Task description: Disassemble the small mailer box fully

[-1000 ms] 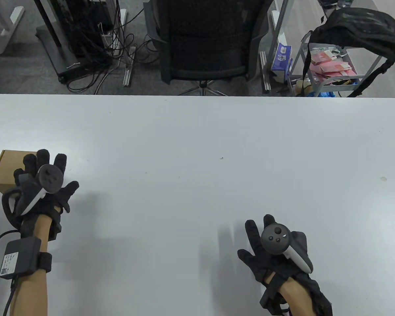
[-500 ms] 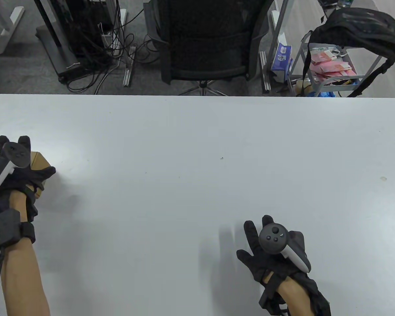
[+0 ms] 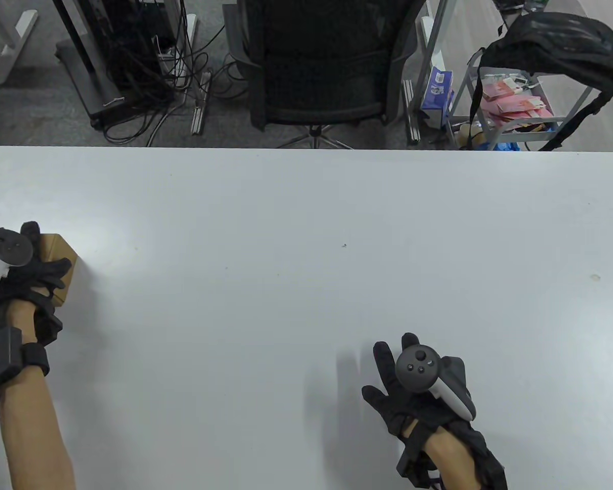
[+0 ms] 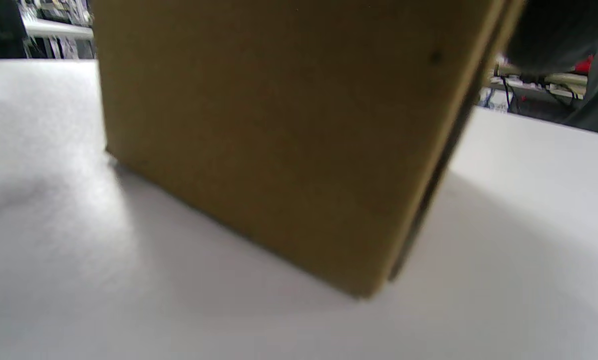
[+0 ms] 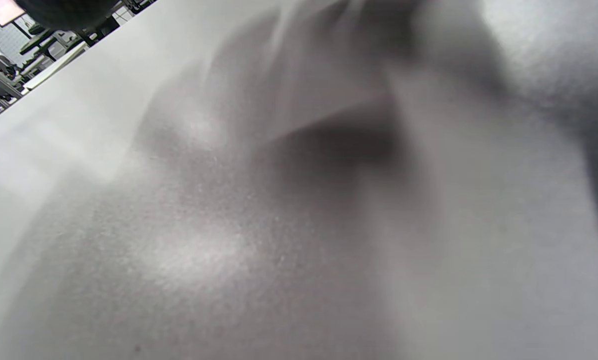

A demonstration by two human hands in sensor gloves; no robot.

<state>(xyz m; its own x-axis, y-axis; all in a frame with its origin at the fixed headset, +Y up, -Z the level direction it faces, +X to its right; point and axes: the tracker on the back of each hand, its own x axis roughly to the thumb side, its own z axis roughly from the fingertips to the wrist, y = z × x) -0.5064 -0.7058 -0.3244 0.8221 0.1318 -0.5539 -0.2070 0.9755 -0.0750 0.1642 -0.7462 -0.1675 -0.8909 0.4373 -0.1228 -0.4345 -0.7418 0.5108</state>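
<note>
Box (image 3: 60,265) of brown cardboard sits at the far left of the table view, about halfway down the frame, resting on the white counter (image 3: 306,245) and still fully assembled as far as can be seen. In the left wrist view its side panel (image 4: 289,140) stands upright with a bottom corner touching the counter, and a thin dark seam runs down its right edge where two layers of cardboard meet; no flap is lifted, no tab is pulled out, and nothing is flattened. The left hand (image 3: 28,275) lies over the box with its grip closed around it, the gloved fingers draped across the top and down the near side, so the box is held but not yet opened. The right hand (image 3: 419,393) hovers or rests low in the lower right of the table view, well apart from the box, its grip apart with the fingers spread and nothing in it; the right wrist view shows only blurred counter surface and shadow. Judging from this, the task is at its very start: the box has only been taken in hand. Everything is still ahead, namely opening the lid, freeing the tucked side flaps, and unfolding the walls until the cardboard lies flat.
</note>
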